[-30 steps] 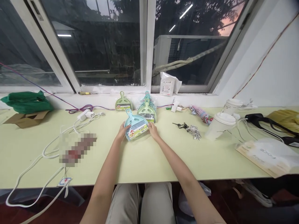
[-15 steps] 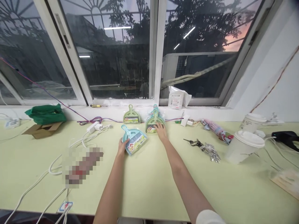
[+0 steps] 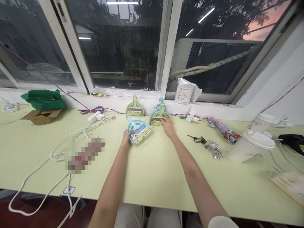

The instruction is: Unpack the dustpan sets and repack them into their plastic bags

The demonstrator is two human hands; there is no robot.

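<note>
A light-blue dustpan and brush set (image 3: 139,130), in clear wrap with a yellow label, tilts on the table. My left hand (image 3: 127,138) is closed on its lower left edge, thumb on the front. To its right, a row of similar sets stands upright, one behind another, with blue and pink handles (image 3: 161,102) showing. The front one is a green dustpan and brush set (image 3: 158,116). My right hand (image 3: 168,127) grips its lower right side; some fingertips are hard to make out. Another green dustpan and brush set (image 3: 135,107) leans against the wall, behind the blue one.
Left are a green cloth bundle (image 3: 44,99) on a cardboard box (image 3: 39,117), white cables (image 3: 55,150) and a blurred-out item (image 3: 86,155). A screwdriver (image 3: 98,94) lies on the sill. Right are keys (image 3: 212,148), a folded umbrella (image 3: 223,128) and lidded cups (image 3: 251,145).
The camera view has tipped downward, showing my lap and the table's front edge. My right hand's fingers have shifted toward the right edge of the front green set. My left hand keeps the blue set.
</note>
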